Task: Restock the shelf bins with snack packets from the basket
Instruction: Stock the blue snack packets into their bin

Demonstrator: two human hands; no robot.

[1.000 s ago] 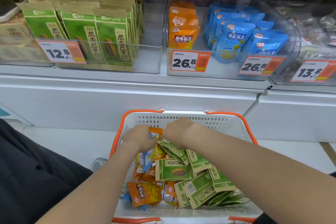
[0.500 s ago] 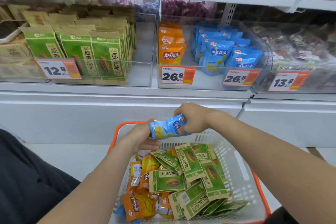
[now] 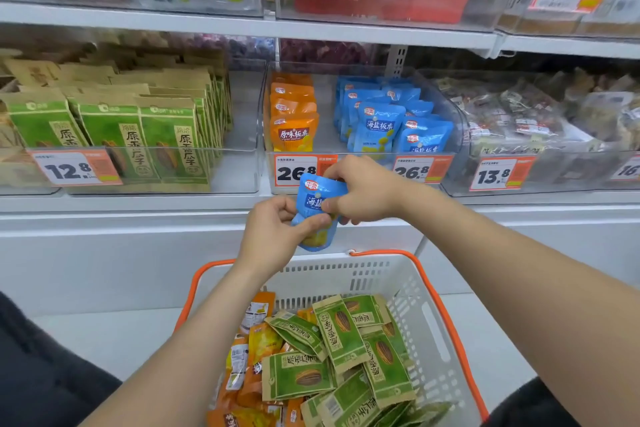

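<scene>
Both hands, the left hand [image 3: 273, 229] and right hand [image 3: 363, 194], pinch one blue packet [image 3: 313, 199] upright between their fingertips, ready for the blue bin [image 3: 446, 104] just above the fingers.

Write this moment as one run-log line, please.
left hand: grips blue packet low | right hand: pinches its top | position: above basket, facing shelf | basket: green packets, orange packets inside

Both hands hold one blue packet [image 3: 317, 208] upright above the white basket [image 3: 426, 322]: left hand [image 3: 273, 236] pinches its lower part, right hand [image 3: 363, 194] its top. Green and orange packets [image 3: 332, 354] lie in the basket. The clear bin [image 3: 450, 107] behind holds matching blue packets.
</scene>
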